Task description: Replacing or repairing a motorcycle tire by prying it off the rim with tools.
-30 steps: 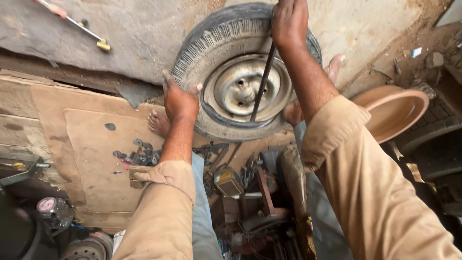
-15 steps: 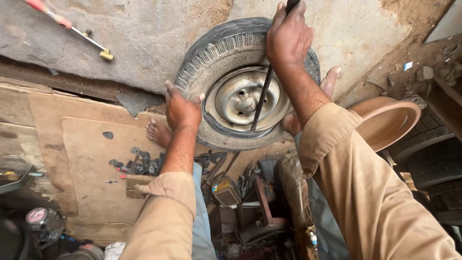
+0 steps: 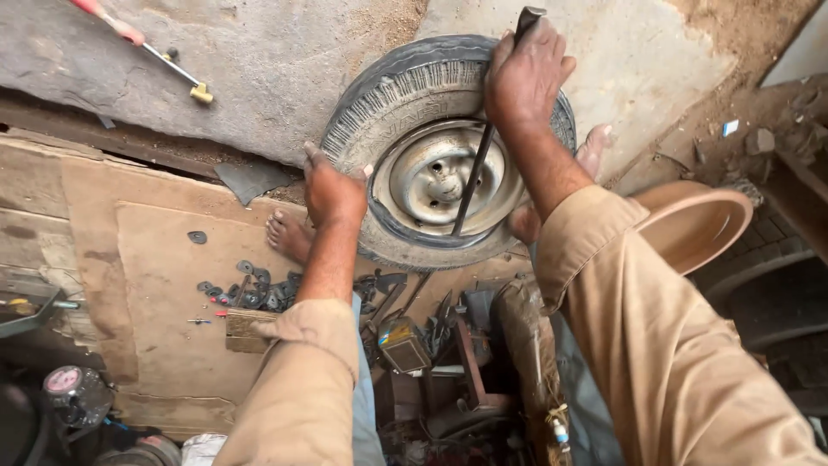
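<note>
- A dusty workshop floor (image 3: 285, 60) carried a worn tyre (image 3: 405, 95).
- The left hand (image 3: 332, 190) pressed flat on its tread.
- The right hand (image 3: 524, 78) was fisted round an iron bar (image 3: 470, 185) reaching below into the rim (image 3: 431, 177).

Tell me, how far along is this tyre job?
Early, I'd guess. Done: the iron bar is already wedged between tyre and steel rim. In hand: right hand grips the bar's top, left hand presses the tyre's edge. Left: the tyre sits around the rim almost everywhere else.
</note>
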